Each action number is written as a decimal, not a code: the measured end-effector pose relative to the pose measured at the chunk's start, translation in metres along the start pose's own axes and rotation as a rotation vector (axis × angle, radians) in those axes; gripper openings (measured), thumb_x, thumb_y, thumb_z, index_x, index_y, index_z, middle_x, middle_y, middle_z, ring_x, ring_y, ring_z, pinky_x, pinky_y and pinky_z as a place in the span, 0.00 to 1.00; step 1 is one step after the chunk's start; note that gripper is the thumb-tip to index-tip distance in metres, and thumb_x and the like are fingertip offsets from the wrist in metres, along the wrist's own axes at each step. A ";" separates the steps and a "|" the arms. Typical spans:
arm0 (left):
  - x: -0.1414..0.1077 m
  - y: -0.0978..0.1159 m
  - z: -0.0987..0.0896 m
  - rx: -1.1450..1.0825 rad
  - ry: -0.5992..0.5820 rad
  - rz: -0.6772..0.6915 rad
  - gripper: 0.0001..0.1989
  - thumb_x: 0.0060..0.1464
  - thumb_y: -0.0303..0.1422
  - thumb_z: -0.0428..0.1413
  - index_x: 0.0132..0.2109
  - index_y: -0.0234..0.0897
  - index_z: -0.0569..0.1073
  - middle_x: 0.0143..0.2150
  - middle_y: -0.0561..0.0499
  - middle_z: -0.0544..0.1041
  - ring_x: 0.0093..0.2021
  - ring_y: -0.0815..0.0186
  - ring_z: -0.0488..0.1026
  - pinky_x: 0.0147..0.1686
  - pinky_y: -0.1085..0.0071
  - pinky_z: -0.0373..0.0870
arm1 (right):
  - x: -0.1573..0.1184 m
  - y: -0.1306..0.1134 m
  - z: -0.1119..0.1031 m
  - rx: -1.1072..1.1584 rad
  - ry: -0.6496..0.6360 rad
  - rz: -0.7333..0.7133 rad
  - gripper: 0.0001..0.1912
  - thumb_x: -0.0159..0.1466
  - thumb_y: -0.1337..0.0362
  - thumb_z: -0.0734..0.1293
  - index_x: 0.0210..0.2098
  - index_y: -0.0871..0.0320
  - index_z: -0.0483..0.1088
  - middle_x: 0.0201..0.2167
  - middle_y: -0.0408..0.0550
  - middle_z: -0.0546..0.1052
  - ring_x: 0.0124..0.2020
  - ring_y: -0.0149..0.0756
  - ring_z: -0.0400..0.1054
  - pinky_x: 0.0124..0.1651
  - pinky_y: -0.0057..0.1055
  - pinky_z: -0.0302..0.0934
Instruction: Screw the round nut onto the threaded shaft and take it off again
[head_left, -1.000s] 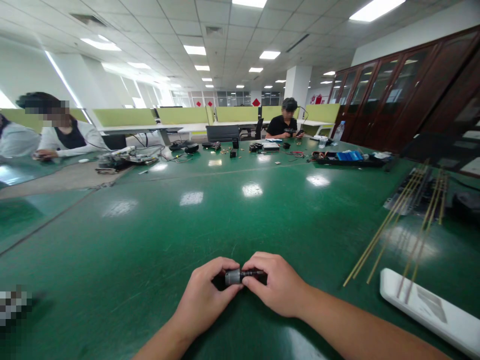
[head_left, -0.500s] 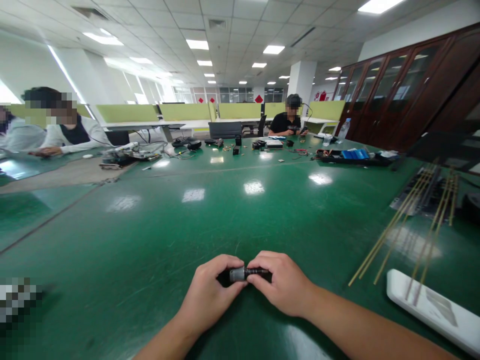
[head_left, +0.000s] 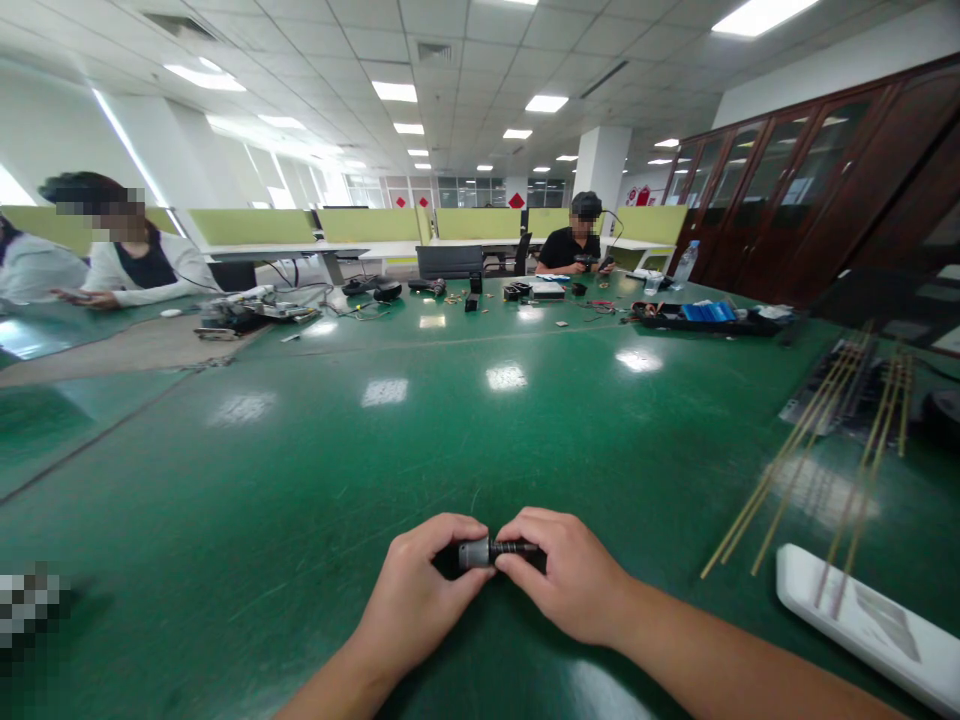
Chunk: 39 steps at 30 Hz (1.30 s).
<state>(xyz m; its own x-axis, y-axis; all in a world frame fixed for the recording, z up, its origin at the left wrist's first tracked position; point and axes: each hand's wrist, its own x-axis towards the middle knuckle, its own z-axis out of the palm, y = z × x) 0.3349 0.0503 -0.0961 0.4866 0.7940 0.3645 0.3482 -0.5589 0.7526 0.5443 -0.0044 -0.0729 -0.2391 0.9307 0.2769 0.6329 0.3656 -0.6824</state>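
Just above the green tabletop, a small grey metal cylinder with a dark ridged shaft (head_left: 474, 554) lies level between my two hands. My left hand (head_left: 420, 580) is closed on the cylinder's thick body, with the thumb below and fingers above. The thin shaft runs to the right into my right hand (head_left: 566, 570), which pinches it where it meets the body. Both sets of fingertips almost touch. My palm and fingers hide the far ends of the part, and its exact kind cannot be made out.
Under my hands is a glossy green table (head_left: 420, 440). To the right lie thin yellowish sticks (head_left: 795, 450) and a white flat device (head_left: 862, 625). Across the table sit a black tray (head_left: 675, 318), electronic parts (head_left: 259, 308) and a bottle (head_left: 686, 265). People sit at the far sides.
My hands and the part keep nearly the same pose and place. The view has shifted very slightly.
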 end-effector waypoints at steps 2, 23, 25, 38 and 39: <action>0.000 0.000 0.000 -0.002 0.004 0.011 0.16 0.49 0.25 0.65 0.44 0.46 0.76 0.44 0.55 0.79 0.45 0.64 0.77 0.47 0.68 0.72 | 0.000 0.001 0.001 -0.006 0.007 0.012 0.05 0.64 0.64 0.68 0.41 0.54 0.74 0.35 0.43 0.76 0.37 0.34 0.69 0.41 0.30 0.59; -0.001 0.004 0.000 -0.003 0.064 0.087 0.13 0.51 0.26 0.64 0.44 0.43 0.76 0.44 0.52 0.79 0.45 0.62 0.76 0.48 0.66 0.73 | 0.000 -0.004 -0.004 0.006 0.032 0.042 0.04 0.64 0.65 0.68 0.38 0.55 0.75 0.33 0.44 0.76 0.35 0.34 0.70 0.39 0.30 0.60; 0.000 0.004 0.000 -0.002 0.067 0.089 0.14 0.51 0.26 0.64 0.44 0.43 0.76 0.44 0.52 0.79 0.45 0.62 0.76 0.48 0.66 0.73 | 0.000 -0.004 -0.003 0.013 0.039 0.054 0.04 0.64 0.64 0.68 0.37 0.55 0.75 0.32 0.44 0.76 0.34 0.34 0.70 0.39 0.30 0.60; 0.000 0.004 0.000 0.018 0.080 0.085 0.15 0.50 0.25 0.64 0.45 0.44 0.76 0.44 0.52 0.79 0.46 0.62 0.76 0.48 0.66 0.72 | 0.002 -0.005 -0.004 0.022 0.066 0.075 0.03 0.63 0.65 0.69 0.35 0.56 0.76 0.29 0.42 0.76 0.31 0.33 0.68 0.36 0.29 0.58; 0.000 0.004 0.000 0.018 0.080 0.085 0.15 0.50 0.25 0.65 0.45 0.44 0.76 0.44 0.52 0.79 0.46 0.61 0.76 0.48 0.65 0.73 | 0.002 -0.005 -0.005 0.025 0.068 0.073 0.03 0.63 0.65 0.69 0.35 0.56 0.76 0.29 0.43 0.76 0.31 0.33 0.68 0.36 0.29 0.58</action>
<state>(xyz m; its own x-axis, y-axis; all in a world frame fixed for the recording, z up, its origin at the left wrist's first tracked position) 0.3364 0.0475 -0.0931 0.4499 0.7597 0.4694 0.3230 -0.6285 0.7076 0.5441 -0.0045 -0.0660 -0.1422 0.9522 0.2704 0.6278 0.2980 -0.7191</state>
